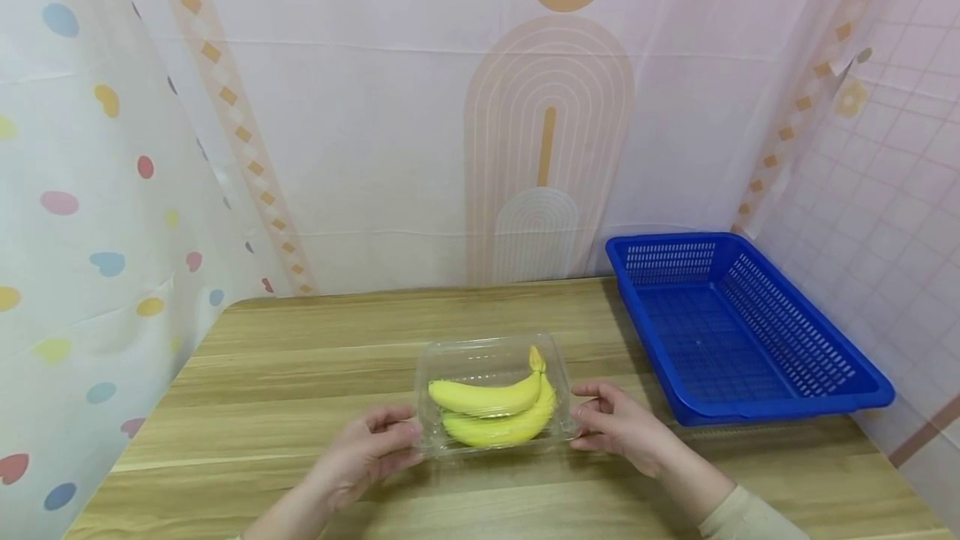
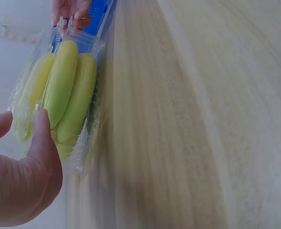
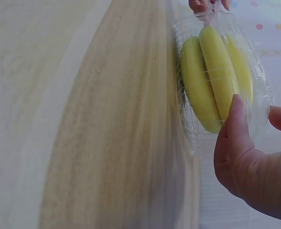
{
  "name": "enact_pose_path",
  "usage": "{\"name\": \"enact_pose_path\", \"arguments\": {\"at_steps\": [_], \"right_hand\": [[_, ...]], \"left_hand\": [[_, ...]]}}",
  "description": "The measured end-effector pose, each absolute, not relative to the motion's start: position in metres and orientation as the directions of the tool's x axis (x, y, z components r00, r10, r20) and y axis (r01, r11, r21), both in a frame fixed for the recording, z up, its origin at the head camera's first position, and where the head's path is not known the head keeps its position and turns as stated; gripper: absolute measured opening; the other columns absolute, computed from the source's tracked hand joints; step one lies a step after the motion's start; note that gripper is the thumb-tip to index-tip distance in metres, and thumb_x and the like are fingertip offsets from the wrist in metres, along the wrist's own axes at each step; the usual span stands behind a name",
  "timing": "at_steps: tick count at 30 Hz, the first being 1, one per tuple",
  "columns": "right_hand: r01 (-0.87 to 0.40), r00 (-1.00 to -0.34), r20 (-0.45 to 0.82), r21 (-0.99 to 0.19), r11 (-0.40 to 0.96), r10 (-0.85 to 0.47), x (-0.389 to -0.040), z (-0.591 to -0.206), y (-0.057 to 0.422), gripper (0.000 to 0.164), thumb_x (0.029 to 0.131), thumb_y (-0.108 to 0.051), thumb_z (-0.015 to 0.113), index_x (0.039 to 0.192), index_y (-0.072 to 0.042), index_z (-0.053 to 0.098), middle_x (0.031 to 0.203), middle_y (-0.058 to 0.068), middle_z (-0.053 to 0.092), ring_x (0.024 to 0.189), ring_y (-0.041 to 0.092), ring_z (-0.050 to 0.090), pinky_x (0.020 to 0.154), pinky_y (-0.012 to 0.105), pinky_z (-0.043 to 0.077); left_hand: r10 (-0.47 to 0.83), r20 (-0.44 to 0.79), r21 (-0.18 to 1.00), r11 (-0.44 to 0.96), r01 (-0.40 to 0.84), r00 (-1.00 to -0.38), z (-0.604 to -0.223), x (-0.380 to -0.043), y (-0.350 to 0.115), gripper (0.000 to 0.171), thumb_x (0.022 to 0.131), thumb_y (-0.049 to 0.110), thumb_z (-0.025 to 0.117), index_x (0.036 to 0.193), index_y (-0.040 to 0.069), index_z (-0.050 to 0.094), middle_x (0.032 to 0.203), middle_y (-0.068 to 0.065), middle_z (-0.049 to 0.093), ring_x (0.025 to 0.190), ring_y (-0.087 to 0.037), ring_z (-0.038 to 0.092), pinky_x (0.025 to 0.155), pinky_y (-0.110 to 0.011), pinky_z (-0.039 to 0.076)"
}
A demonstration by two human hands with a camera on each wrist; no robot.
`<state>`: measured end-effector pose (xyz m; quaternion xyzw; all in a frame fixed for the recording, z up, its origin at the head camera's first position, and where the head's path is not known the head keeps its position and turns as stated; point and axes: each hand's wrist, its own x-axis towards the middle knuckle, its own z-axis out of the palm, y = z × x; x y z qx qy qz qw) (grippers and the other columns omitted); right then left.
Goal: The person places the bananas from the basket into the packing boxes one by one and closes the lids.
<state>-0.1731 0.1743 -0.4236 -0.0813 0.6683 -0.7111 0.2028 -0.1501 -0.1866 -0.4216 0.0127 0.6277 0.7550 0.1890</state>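
Note:
A clear plastic clamshell box (image 1: 480,350) with its lid down is at the middle of the table's near part. Inside lies a bunch of yellow bananas (image 1: 491,398), its stem toward the upper right; the wrist views show them greener underneath. My left hand (image 1: 371,448) holds the box's left side near the front corner, thumb and fingers at its edge. On the opposite side my right hand (image 1: 618,423) grips the right edge, fingers bent. Both wrist views show the box between the two hands, close to the tabletop; whether it touches the wood I cannot tell.
A blue plastic basket (image 1: 660,348) with slotted walls stands at the right, beyond my right hand. The wooden table (image 1: 300,357) ends at a patterned curtain (image 1: 375,148) behind, with more curtains at left and right.

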Motion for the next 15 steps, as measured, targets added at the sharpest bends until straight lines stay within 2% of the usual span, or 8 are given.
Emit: {"name": "enact_pose_path", "arguments": {"at_steps": [15], "right_hand": [[0.189, -0.912, -0.151, -0.98, -0.062, -0.382, -0.1722, -0.4296, 0.1713, 0.052, 0.095, 0.0, 0.06, 0.133, 0.019, 0.031, 0.097, 0.01, 0.049, 0.083, 0.017, 0.06, 0.081, 0.032, 0.059]], "left_hand": [[0.309, -0.23, 0.931, -0.207, -0.301, -0.923, -0.4256, -0.1471, -0.1835, 0.06, 0.093, -0.003, 0.063, 0.138, -0.02, 0.027, 0.105, -0.01, 0.054, 0.093, -0.018, 0.065, 0.092, -0.035, 0.056]]}}
